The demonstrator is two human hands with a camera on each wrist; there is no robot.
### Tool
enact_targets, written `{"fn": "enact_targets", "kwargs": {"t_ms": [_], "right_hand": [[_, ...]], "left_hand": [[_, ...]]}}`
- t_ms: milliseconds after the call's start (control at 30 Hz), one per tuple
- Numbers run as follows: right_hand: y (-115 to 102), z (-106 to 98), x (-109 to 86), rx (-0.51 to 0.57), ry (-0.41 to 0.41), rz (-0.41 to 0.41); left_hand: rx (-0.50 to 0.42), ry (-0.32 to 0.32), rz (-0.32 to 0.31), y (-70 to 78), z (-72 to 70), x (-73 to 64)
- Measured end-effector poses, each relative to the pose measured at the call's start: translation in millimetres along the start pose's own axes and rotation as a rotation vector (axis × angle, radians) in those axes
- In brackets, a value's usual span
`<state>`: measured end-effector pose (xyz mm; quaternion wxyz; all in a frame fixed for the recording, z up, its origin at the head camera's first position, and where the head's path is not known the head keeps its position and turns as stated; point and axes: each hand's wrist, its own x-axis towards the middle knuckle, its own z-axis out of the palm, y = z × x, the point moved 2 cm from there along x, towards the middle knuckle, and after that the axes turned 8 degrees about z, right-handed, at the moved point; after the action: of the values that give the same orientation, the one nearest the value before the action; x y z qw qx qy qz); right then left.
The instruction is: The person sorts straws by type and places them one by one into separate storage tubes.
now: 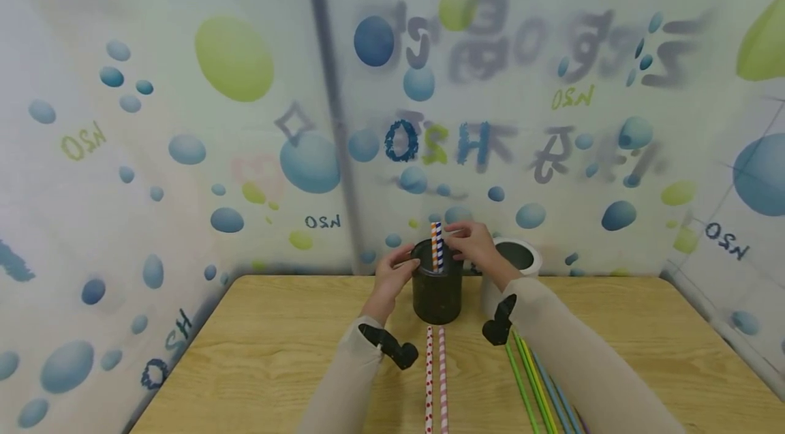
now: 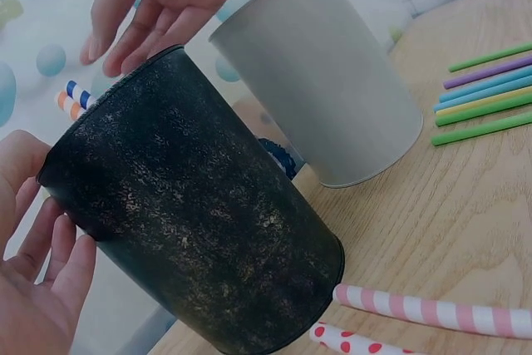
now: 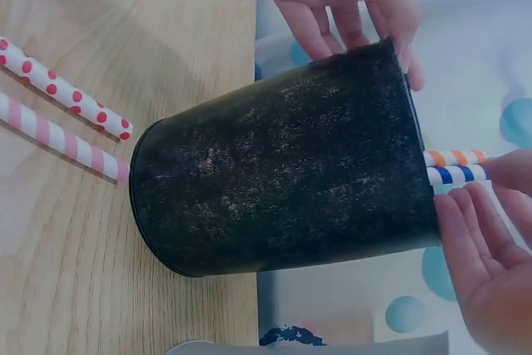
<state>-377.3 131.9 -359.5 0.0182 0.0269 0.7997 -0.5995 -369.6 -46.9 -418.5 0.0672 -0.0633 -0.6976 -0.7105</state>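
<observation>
A black cylindrical cup (image 1: 437, 298) stands on the table with two paper straws leaning in it, one orange-striped (image 3: 455, 157) and one blue-striped (image 3: 456, 175). At the cup's left rim, my left hand (image 1: 392, 277) grips the edge between thumb and fingers. My right hand (image 1: 481, 250) is over the right side of the rim, close beside the straw tops, its fingers loosely extended. In the left wrist view, a gap shows between those fingertips and the straws. The straws' lower ends are hidden inside the cup.
A white cylindrical cup (image 2: 320, 81) stands right of the black one, partly behind my right arm. A red-dotted straw (image 1: 428, 379) and a pink-striped straw (image 1: 443, 379) lie in front. Several plain green, yellow, blue and purple straws (image 1: 540, 386) lie at the right. A patterned curtain (image 1: 245, 148) hangs behind.
</observation>
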Motion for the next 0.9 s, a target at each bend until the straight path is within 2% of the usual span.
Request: {"fn": "enact_targets", "kwargs": {"t_ms": [367, 600, 900], "right_hand": [[9, -13, -25.8, 0.014, -0.166, -0.061], [18, -18, -40.0, -0.012, -0.201, -0.013], [35, -18, -66.5, -0.006, -0.217, -0.024]], "left_hand": [[-0.003, -0.002, -0.016, 0.6, -3.9, 1.3], [-0.003, 0.005, -0.023, -2.4, -5.2, 1.6], [-0.006, 0.010, -0.030, -3.2, 0.7, 3.0]]}}
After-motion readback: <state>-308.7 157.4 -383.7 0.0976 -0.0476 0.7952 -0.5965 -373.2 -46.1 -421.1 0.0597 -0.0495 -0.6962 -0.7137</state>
